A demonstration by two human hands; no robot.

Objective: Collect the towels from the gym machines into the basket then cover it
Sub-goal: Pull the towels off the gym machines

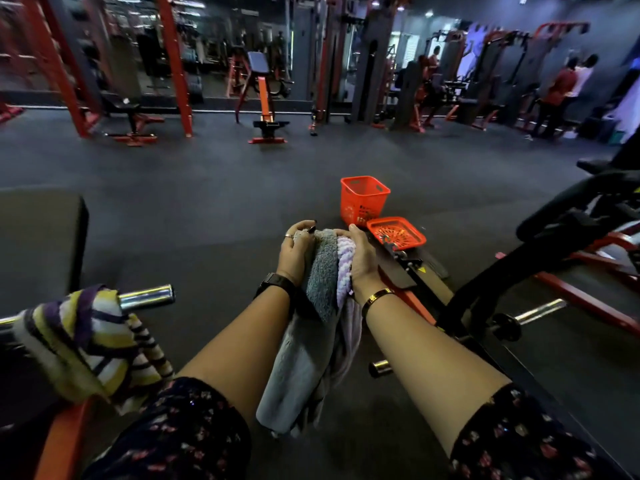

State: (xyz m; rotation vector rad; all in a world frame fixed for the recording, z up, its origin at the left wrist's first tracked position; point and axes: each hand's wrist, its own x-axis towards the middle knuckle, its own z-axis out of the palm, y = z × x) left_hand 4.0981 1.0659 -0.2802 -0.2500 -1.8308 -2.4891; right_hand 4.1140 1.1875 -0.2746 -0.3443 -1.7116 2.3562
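"Holding two towels at once. My left hand (294,249) has its fingers curled over the top of a grey towel (320,278). My right hand (360,259) is wrapped round a lilac towel (346,252). The two are squeezed together between my palms."

"Where is that bundle, against the basket?"

"In the air over the floor (207,209), close in front of me. The basket (363,199) stands on the floor further ahead and slightly right, with its top open. The lid (396,233) lies on the floor just beside the basket's base, on its right side."

"Anything in the basket?"

"No towel shows above its rim, but its bottom is hidden from me, so I cannot say."

"How far along are you, then?"

"Partway, I judge. These two are gathered but not dropped in. A striped towel (93,341) is draped over a steel bar (149,295) on the machine at my left, uncollected. Putting the lid on comes last."

"How do the towels look?"

"The grey one is thick and plush. It is folded over at my fingers and hangs long below my wrists. The lilac one is ribbed and bunched against my right palm, with a tail hanging behind the grey. Both look soft and floppy, so I expect loose ends to trail over the basket rim."
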